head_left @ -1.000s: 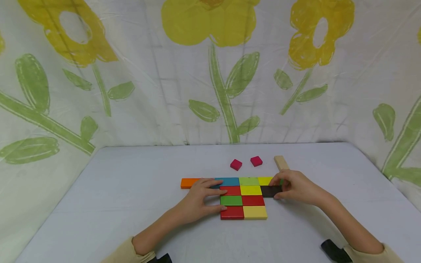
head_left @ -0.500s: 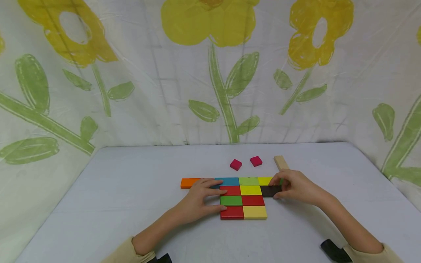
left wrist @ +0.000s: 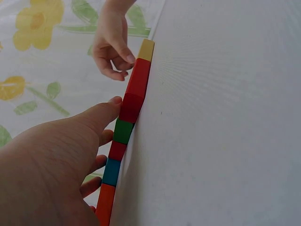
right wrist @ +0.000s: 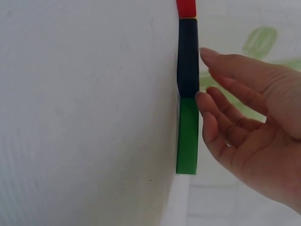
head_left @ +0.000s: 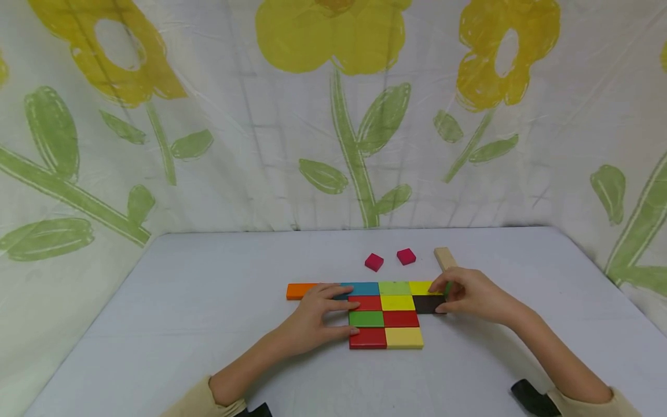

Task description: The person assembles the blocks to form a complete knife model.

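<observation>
Flat coloured blocks lie edge to edge in rows on the table. My left hand [head_left: 307, 321] rests along their left side with fingers spread; its fingertips touch the blue block [head_left: 361, 288] and the upper red block [head_left: 369, 303], and its thumb the lower red block [head_left: 367, 338]. My right hand [head_left: 474, 295] is at the black block [head_left: 427, 304] at the right end of the second row. In the right wrist view the thumb stands slightly apart from the black block, and a fingertip is at its joint with a green block [right wrist: 188, 136]. Its fingers are relaxed and bent.
Two small crimson blocks [head_left: 374, 262] lie behind the rows. A bare wood block [head_left: 444, 258] lies behind my right hand, partly hidden. An orange block [head_left: 300, 291] extends left from the back row. Behind the white table [head_left: 156, 324] hangs a flower-printed cloth [head_left: 250, 145].
My right hand has shifted slightly right and its fingers have eased off the black block. The left hand and the blocks stay in place.
</observation>
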A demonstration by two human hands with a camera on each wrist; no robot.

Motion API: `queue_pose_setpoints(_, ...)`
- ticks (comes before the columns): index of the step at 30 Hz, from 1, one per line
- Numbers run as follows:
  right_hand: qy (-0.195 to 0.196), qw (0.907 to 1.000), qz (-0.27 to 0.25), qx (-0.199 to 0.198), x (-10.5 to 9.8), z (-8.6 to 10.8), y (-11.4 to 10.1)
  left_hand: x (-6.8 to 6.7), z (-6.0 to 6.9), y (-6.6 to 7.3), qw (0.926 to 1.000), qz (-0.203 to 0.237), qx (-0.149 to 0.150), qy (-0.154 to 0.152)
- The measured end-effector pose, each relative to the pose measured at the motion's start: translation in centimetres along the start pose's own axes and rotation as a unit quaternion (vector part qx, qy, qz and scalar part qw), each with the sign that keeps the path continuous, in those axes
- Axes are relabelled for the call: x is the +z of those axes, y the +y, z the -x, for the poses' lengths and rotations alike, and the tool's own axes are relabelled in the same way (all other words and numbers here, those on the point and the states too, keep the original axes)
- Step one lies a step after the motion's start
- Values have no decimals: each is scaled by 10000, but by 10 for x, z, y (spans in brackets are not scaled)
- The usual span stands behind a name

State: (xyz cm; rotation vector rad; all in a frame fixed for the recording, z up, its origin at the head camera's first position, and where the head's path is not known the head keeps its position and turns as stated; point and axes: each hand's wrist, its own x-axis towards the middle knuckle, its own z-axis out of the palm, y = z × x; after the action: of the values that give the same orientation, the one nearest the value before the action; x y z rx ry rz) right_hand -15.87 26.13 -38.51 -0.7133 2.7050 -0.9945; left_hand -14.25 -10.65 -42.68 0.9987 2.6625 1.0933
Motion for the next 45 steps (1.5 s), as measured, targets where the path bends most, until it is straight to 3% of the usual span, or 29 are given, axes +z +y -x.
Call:
queue_pose_setpoints(12, 178, 9996, -28, 200, -6, 0, 4, 0, 0, -1, 10000, 54, 17, 14)
queue_pose_setpoints(19, 351, 9993, 92, 65, -14, -3, 11, 0, 0, -1, 9999, 112, -13, -11)
queue_pose_setpoints(28, 635, 9969, 380, 275, -24, -13, 19, 0, 0, -1, 9999, 92, -22, -32)
queue_pose_setpoints(35, 791, 9937, 592, 532, -30, -22, 28, -1, 0, 0, 9999, 97, -41, -30)
queue_pose_setpoints(45, 647, 9895, 621, 1129, -32, -35, 38, -1, 1, 2, 9999, 112, -68, -18)
